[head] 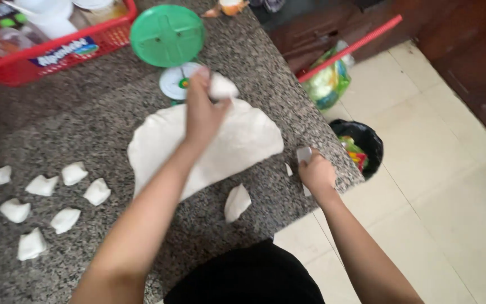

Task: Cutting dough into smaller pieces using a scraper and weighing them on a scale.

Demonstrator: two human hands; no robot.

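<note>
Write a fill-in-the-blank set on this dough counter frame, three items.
1. The left hand lifts a small piece of ____ above the flattened dough sheet.
2. The right hand grips a flat scraper at the counter's ____ edge.
3. The round lid on the granite counter is ____ in colour.

Missing words: dough; right; green
</note>
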